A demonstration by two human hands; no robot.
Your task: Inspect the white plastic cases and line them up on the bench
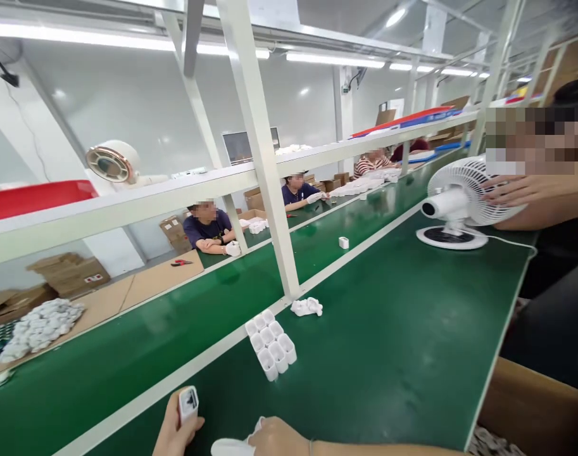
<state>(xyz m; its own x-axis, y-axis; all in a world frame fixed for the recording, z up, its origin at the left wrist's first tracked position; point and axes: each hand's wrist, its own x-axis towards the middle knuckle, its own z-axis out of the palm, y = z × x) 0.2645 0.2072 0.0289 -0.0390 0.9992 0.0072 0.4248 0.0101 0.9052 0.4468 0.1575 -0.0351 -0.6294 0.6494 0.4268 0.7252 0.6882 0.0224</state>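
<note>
At the bottom of the view, my left hand (172, 430) is closed around a small white plastic housing (188, 403), whose end facing up shows dark parts inside. To its right, my right hand (282, 438) is curled round a smooth white plastic piece (232, 447); its fingertips and part of the piece are cut off by the lower edge. Ahead of both hands, several white housings (271, 344) stand in a tight block of rows on the green table (364, 354). A crumpled white lump (307, 307), perhaps a glove, lies just behind that block.
A white frame post (270, 164) rises beyond the housings. One white housing (344, 242) sits on the green belt (232, 285). A white fan (459, 196) stands at the right, with a co-worker's hand (530, 193) against it. Other people sit across the belt. Loose parts (490, 443) lie lower right.
</note>
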